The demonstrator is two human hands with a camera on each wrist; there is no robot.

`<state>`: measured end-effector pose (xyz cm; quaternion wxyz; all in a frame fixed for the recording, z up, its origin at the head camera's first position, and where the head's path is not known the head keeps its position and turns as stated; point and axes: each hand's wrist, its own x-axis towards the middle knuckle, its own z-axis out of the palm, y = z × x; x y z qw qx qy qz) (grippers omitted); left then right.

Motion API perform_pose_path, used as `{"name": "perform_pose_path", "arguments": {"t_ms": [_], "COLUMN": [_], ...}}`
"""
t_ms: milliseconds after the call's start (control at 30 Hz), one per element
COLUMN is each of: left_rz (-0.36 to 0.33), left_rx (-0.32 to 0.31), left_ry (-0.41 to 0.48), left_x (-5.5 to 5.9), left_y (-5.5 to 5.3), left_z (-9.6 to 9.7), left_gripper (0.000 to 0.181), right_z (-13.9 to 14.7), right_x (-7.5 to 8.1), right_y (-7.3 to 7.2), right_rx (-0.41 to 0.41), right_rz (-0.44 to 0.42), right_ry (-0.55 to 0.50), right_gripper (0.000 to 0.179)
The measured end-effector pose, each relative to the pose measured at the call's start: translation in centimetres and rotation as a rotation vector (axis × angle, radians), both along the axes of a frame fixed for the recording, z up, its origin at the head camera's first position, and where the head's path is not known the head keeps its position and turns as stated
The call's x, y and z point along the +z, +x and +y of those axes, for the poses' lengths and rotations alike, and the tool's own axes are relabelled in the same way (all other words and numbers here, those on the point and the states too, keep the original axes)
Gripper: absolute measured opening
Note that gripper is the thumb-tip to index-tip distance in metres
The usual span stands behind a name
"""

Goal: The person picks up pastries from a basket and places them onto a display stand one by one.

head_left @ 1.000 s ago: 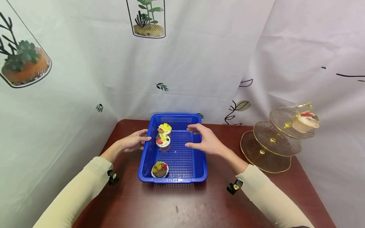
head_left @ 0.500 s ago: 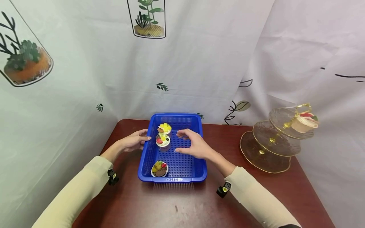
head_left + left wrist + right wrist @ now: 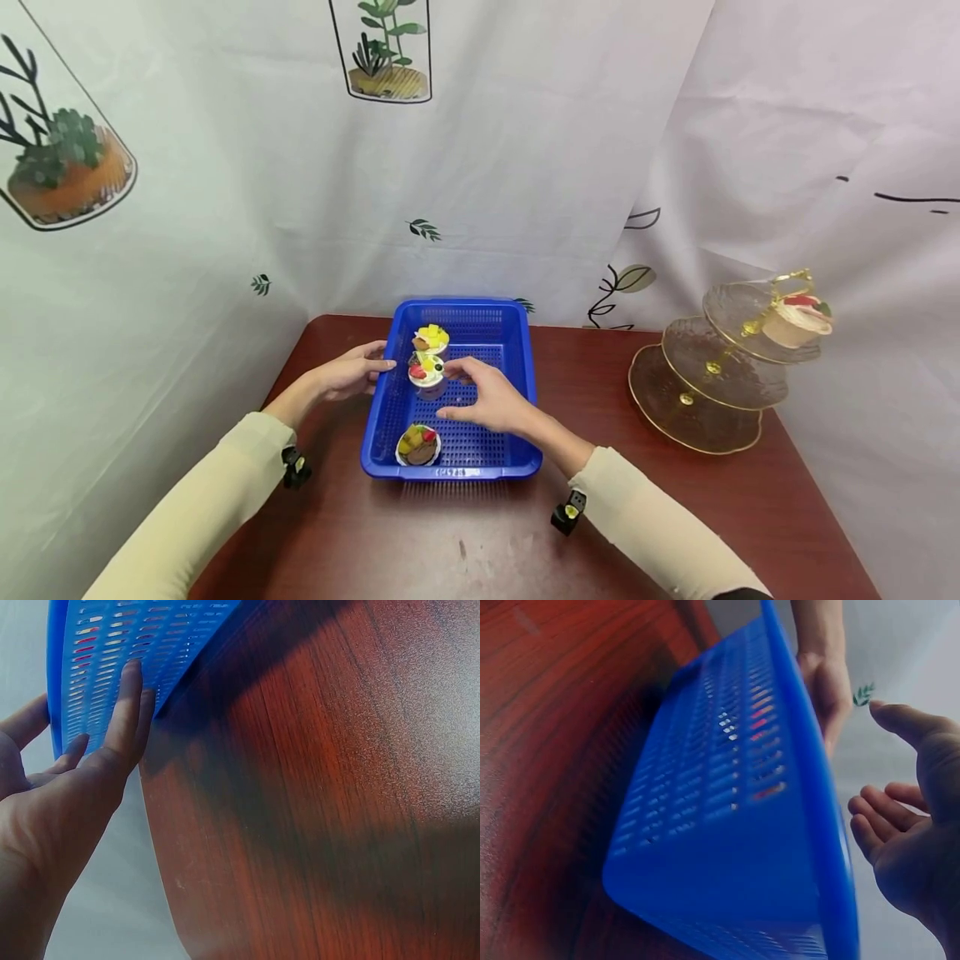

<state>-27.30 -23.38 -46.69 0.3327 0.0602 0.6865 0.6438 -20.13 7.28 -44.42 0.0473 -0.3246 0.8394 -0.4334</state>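
My left hand [image 3: 347, 372] holds the left rim of a blue plastic basket [image 3: 525, 350], thumb over the rim. In the left wrist view its fingers [image 3: 124, 712] lie against the slotted outer wall. Above the basket, my right hand [image 3: 489, 402] has thumb and fingers parted, with nothing in its grasp. Its fingertips are close beside a dessert cup topped with strawberry and cream [image 3: 427, 372]; contact cannot be told. Behind that cup stands a mango-topped dessert cup [image 3: 431, 337]. A chocolate-and-fruit dessert cup [image 3: 418, 447] sits in the near left corner.
At the right of the brown table [image 3: 465, 542] stands a three-tier glass cake stand [image 3: 693, 417] with gold trim. A strawberry-topped dessert cup [image 3: 797, 325] sits on its top tier. A white patterned cloth [image 3: 487, 192] hangs behind and along the sides.
My right hand has moved left and slightly nearer, from above the basket's right side to beside the strawberry dessert cup. The left hand and the basket stay in place.
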Motion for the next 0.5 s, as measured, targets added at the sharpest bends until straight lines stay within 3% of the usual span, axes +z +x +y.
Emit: {"name": "perform_pose_path", "arguments": {"t_ms": [500], "left_rz": [0.016], "left_rx": [-0.004], "left_ry": [-0.007], "left_x": [0.0], "left_y": [0.2], "left_z": [-0.1], "left_gripper": [0.062], "right_z": [-1.7], "right_x": [-1.9], "right_y": [0.8], "right_rx": [0.104], "right_rz": [0.037], "right_ry": [0.073], "right_gripper": [0.069]}}
